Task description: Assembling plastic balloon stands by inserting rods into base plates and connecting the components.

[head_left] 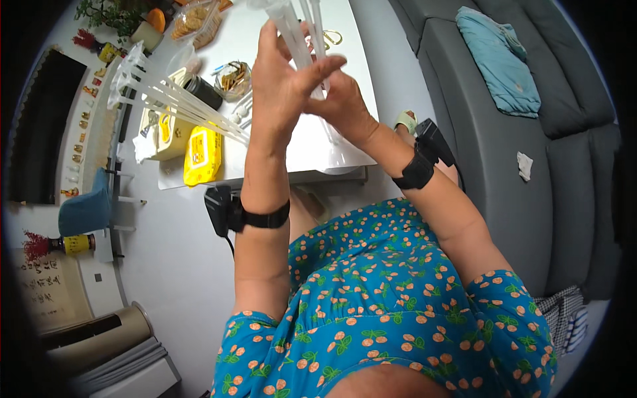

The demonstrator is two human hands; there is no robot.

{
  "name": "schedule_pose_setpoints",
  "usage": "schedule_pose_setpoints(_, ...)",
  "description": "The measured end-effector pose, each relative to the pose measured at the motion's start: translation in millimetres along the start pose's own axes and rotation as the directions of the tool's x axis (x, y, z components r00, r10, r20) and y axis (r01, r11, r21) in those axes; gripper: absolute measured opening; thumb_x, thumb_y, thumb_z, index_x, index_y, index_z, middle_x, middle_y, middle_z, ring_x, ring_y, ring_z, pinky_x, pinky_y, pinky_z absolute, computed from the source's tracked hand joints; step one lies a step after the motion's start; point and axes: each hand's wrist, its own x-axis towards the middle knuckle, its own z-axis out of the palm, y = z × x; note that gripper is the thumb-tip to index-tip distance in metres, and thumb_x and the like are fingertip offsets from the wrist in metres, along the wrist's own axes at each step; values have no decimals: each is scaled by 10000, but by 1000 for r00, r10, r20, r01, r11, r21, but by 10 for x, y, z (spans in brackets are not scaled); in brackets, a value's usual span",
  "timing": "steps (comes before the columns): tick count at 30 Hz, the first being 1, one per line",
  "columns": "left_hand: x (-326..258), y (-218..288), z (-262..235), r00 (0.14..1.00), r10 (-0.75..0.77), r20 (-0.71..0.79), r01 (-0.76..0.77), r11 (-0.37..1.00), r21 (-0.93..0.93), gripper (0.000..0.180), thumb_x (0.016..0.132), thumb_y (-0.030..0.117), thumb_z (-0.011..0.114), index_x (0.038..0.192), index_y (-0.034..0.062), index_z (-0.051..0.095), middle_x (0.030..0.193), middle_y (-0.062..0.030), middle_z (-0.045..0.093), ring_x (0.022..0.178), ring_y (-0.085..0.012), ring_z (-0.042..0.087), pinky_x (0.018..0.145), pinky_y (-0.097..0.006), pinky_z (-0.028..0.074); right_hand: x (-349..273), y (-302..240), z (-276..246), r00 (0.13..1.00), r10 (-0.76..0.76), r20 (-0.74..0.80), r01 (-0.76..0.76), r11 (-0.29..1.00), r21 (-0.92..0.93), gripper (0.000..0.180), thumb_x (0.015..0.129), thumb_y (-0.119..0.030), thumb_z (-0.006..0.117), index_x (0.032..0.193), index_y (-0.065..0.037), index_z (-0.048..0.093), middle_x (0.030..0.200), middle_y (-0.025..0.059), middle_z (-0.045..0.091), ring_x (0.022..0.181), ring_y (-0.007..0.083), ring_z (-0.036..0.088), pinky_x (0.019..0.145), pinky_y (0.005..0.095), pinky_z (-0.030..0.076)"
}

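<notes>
Over the white table, my left hand (275, 93) is curled round clear-white plastic sticks (292, 33) with a flared, cup-like upper end. Its thumb reaches across them to the right. My right hand (345, 109) closes on the same sticks lower down, touching the left hand; its fingertips are partly hidden. Left of my left wrist, a bundle of similar long white sticks (179, 103) with flared ends slants out over the table. A yellow wipes packet (202, 156) lies below that bundle, near the table's front edge.
On the white table (358, 73) are a cream box (159, 136), a dark cylinder (202, 91), a jar of brown pieces (233, 78) and a clear snack tub (196, 20). A grey sofa (478, 166) with a teal cloth (497, 63) stands right; a blue chair (86, 207) is left.
</notes>
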Motion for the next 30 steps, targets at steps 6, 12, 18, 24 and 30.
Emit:
schedule_pose_setpoints(6, -52, 32, 74, 991, 0, -134, -35, 964, -263, 399, 774, 57, 676, 1113, -23, 479, 797, -123, 642, 727, -153, 638, 648, -244, 525, -12, -70, 225, 998, -57, -22, 61, 970, 235, 340, 755, -208, 725, 983, -14, 566, 813, 63, 657, 754, 140, 626, 672, 294, 508)
schedule_pose_setpoints(12, -161, -47, 68, 990, -139, 30, 138, 881, -453, 137, 772, 0, 653, 886, 9, 576, 747, -33, 597, 685, -132, 602, 683, -301, 535, -198, 105, 431, 989, 112, -93, -92, 975, 203, 251, 827, -246, 658, 800, -3, 598, 616, 20, 592, 635, 90, 562, 572, 265, 466)
schedule_pose_setpoints(18, -312, 69, 75, 917, -397, 36, 390, 876, -283, 108, 775, 39, 669, 816, 39, 570, 644, 18, 549, 558, -63, 514, 468, -212, 416, -281, 102, 461, 963, -152, -222, 157, 988, 5, 127, 837, -111, 610, 843, 3, 556, 655, 79, 636, 682, 152, 650, 604, 270, 503)
schedule_pose_setpoints(24, -389, -130, 151, 991, -25, -131, 16, 998, -68, 131, 807, 126, 620, 742, 34, 553, 603, -4, 510, 553, -84, 454, 493, -253, 406, -362, 299, 570, 976, -106, -190, 118, 992, 52, 98, 803, -71, 630, 799, 2, 564, 683, 89, 655, 681, 165, 658, 616, 277, 505)
schedule_pose_setpoints(30, -332, -177, 230, 981, -29, -191, 27, 1000, -15, 136, 802, 140, 587, 760, 14, 559, 626, -58, 543, 578, -116, 480, 532, -294, 432, -296, 361, 562, 983, -73, -170, 111, 968, 227, 99, 788, -65, 648, 786, 10, 584, 678, 76, 655, 686, 123, 643, 625, 261, 495)
